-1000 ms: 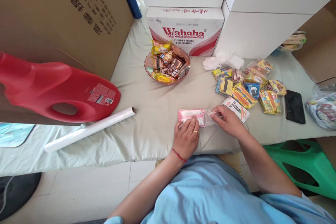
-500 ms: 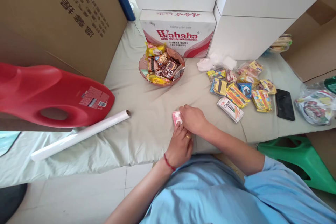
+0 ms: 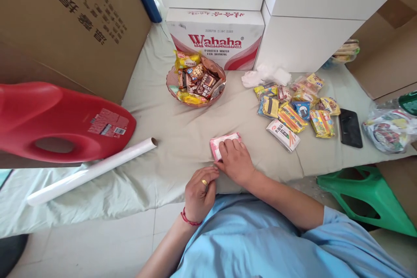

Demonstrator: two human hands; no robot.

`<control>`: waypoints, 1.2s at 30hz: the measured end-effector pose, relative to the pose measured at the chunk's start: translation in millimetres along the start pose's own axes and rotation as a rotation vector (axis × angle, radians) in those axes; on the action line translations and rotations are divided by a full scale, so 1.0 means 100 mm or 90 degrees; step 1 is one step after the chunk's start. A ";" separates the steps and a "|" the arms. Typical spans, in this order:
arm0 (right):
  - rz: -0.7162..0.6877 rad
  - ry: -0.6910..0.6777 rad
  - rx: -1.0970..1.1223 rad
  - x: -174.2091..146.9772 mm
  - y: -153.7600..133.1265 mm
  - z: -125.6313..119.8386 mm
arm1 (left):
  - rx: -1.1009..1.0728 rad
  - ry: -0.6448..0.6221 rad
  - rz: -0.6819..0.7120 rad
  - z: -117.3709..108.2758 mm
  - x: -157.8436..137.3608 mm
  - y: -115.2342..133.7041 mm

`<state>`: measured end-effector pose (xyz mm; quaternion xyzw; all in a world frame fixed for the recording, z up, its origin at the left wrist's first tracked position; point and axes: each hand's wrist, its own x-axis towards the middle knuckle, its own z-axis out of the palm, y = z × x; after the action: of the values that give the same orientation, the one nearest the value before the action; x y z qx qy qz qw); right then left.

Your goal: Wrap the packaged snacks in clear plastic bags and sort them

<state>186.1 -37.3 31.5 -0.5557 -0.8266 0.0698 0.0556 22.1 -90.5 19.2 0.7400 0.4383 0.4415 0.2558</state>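
Note:
On the cloth-covered table in front of me lies a pink-and-white packet (image 3: 216,146). My right hand (image 3: 237,160) covers its right part, fingers bent over the top and thumb at the near edge, gripping it against the cloth. Close by on the near left is my left hand (image 3: 201,193), wearing a gold ring and a red string bracelet. Its fingers are curled together, with the tips beside my right thumb; anything inside them is hidden.
Beyond the packet stands a pink glass bowl (image 3: 172,88) of wrapped snacks. To the right lie several snack packets (image 3: 293,116), a white packet (image 3: 282,134) and a black phone (image 3: 350,128). A white roll (image 3: 94,173) and a red jug (image 3: 74,117) lie left. A Wahaha carton (image 3: 216,39) stands behind.
My left hand has come off the packet, moving left and toward me. My right hand has flattened over the packet, which now lies turned more sideways with more of it showing.

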 end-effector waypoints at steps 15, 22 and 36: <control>0.048 0.010 0.604 -0.03 0.43 -0.48 | -0.208 0.047 -0.354 0.17 0.26 -0.04; 0.147 0.012 0.941 -0.38 0.49 -0.25 | -0.229 -0.056 -0.399 0.38 0.44 0.20; 0.677 0.300 0.713 -1.69 2.41 -0.52 | -0.250 -0.146 -0.372 0.42 0.51 0.03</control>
<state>477.8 -101.2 37.6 -0.7643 -0.2604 0.3716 0.4582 71.8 -46.7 23.2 0.5650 0.5068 0.3395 0.5555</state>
